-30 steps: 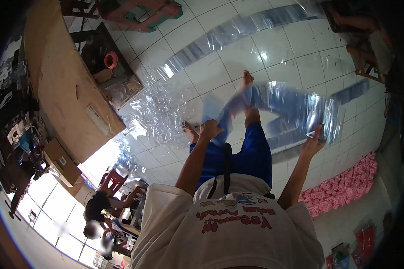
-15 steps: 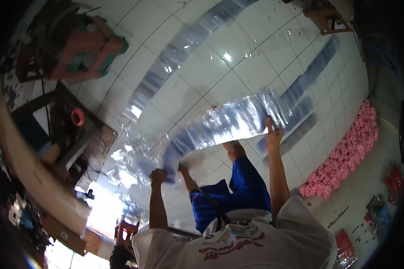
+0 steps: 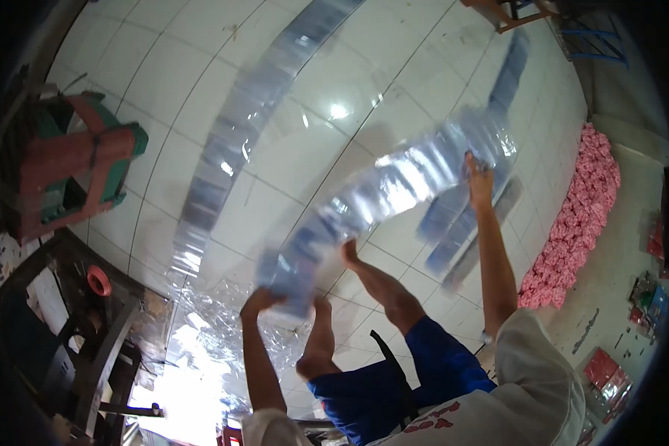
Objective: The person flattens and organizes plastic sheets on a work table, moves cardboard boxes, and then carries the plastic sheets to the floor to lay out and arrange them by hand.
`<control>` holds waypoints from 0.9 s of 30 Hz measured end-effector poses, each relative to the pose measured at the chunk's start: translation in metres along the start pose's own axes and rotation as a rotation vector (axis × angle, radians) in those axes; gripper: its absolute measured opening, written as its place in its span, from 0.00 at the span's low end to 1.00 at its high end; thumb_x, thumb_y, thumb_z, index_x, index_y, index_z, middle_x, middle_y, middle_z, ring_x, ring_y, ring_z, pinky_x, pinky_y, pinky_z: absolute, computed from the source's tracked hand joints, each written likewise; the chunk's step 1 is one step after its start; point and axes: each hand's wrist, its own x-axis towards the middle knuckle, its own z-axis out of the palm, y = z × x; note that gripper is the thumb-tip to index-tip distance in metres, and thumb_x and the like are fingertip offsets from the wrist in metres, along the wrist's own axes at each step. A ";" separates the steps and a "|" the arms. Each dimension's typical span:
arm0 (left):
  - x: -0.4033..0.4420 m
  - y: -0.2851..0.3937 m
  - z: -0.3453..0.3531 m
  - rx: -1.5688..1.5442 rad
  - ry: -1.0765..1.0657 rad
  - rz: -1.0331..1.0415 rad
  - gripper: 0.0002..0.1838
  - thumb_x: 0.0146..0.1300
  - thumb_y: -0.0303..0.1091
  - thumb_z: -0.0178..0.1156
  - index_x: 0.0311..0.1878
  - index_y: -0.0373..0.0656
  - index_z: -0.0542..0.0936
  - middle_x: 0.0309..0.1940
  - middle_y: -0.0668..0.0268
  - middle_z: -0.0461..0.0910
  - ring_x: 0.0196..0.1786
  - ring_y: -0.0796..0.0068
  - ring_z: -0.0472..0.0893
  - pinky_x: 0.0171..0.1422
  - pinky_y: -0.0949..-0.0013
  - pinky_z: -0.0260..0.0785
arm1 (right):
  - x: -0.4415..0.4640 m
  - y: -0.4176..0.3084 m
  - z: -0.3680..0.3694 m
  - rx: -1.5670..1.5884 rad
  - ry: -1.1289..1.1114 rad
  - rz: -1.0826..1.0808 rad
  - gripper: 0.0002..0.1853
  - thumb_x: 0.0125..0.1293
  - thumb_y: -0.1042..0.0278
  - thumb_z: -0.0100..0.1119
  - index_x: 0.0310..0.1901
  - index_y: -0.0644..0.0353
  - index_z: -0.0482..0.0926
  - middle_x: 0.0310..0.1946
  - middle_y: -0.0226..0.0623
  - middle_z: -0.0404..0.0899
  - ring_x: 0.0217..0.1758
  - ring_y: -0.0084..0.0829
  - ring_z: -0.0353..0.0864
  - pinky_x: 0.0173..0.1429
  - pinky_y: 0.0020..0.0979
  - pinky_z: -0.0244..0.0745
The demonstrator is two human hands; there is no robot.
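My left hand (image 3: pixel 262 301) grips the near left end of a long strip of clear, shiny plastic (image 3: pixel 398 182). The strip arches up and to the right across my front, above the tiled floor. Near its other end, my right hand (image 3: pixel 479 177) is closed on the plastic's lower edge. Another long plastic strip (image 3: pixel 238 123) lies on the floor at the upper left. More strips (image 3: pixel 453 241) lie on the floor beyond my right hand. A heap of crumpled clear plastic (image 3: pixel 223 327) is on the floor beside my left forearm.
Red and green stacked stools (image 3: pixel 82 160) stand at the left. Below them is a dark frame (image 3: pixel 104 364) with a pink ring (image 3: pixel 99 281) on it. Bunched pink material (image 3: pixel 576 223) runs along the right side. A wooden stool (image 3: pixel 509 15) is at the top right.
The view has turned and shifted, and I have stepped across the floor. The held strip has moved from beside my legs to stretch in front of me. Both hands still grip it.
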 end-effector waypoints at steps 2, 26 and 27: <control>0.057 0.024 -0.010 0.268 0.192 -0.127 0.32 0.52 0.57 0.69 0.50 0.39 0.81 0.41 0.48 0.84 0.44 0.52 0.84 0.46 0.56 0.75 | 0.058 0.076 0.012 0.089 0.116 -0.024 0.33 0.60 0.54 0.71 0.58 0.72 0.73 0.53 0.43 0.79 0.52 0.32 0.81 0.51 0.30 0.78; 0.145 -0.052 -0.025 0.181 0.027 0.245 0.26 0.64 0.54 0.61 0.34 0.34 0.78 0.21 0.53 0.79 0.31 0.53 0.81 0.40 0.55 0.72 | -0.120 0.176 0.425 -1.067 -1.483 -1.097 0.39 0.46 0.39 0.73 0.50 0.62 0.72 0.37 0.42 0.80 0.45 0.46 0.80 0.52 0.40 0.73; 0.139 -0.050 -0.018 0.144 0.065 0.278 0.26 0.63 0.54 0.61 0.33 0.34 0.78 0.22 0.53 0.79 0.33 0.51 0.81 0.41 0.54 0.72 | -0.119 0.179 0.420 -1.040 -1.496 -1.156 0.36 0.45 0.42 0.75 0.47 0.61 0.73 0.33 0.41 0.80 0.40 0.45 0.81 0.47 0.39 0.74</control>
